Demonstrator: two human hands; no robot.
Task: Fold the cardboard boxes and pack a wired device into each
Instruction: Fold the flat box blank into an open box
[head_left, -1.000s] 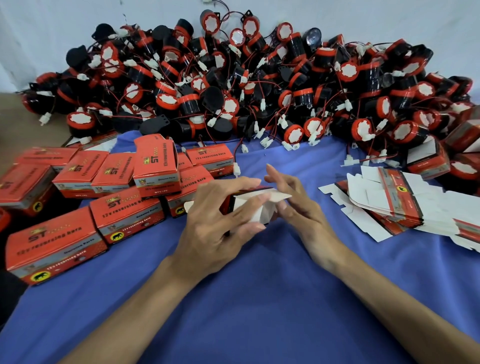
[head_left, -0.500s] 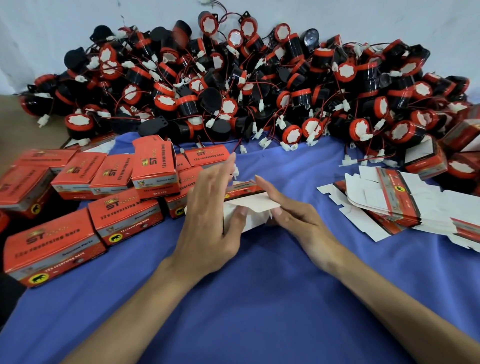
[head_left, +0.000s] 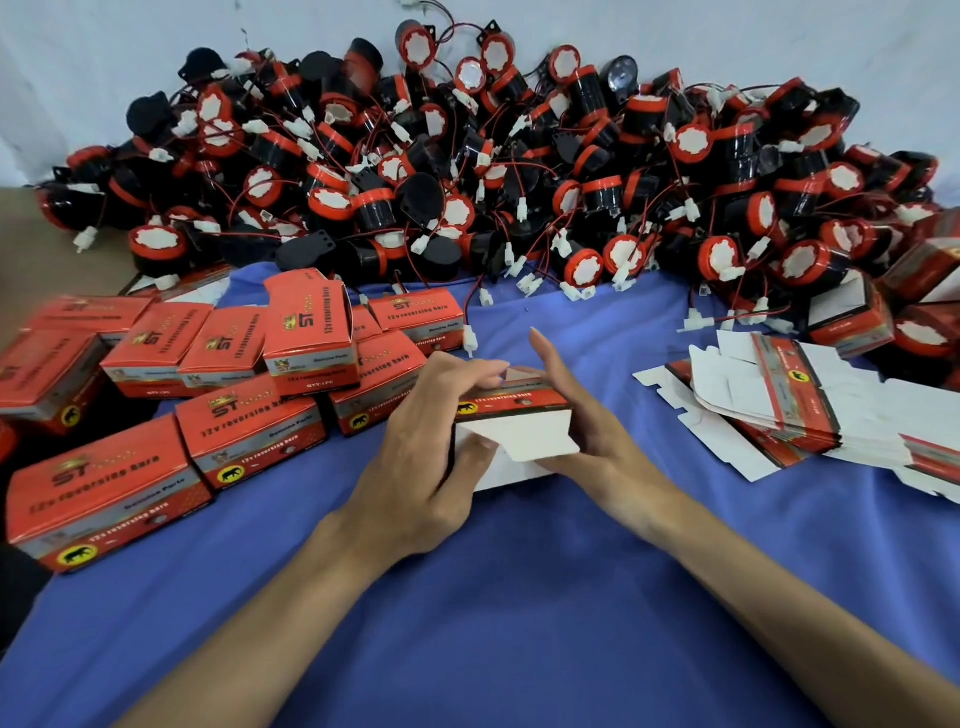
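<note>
Head: box (head_left: 519, 408) between left fingers (head_left: 462, 374), right hand (head_left: 597, 441).

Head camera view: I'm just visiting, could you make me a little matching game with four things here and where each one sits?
Things:
1 half-folded box
2 flat box blanks
3 pile of wired devices
4 finished boxes

Places:
A left on the blue cloth
B back, against the wall
C centre, held
D right on the cloth

Pairs: 1-C; 2-D; 3-B; 4-A

The left hand (head_left: 421, 467) covered the left end of the half-folded red-and-white cardboard box (head_left: 519, 439). The stack of flat white-and-red cardboard blanks (head_left: 769, 410) ran past the right edge. The far-left closed red cardboard boxes (head_left: 52, 364) were blurred.
</note>
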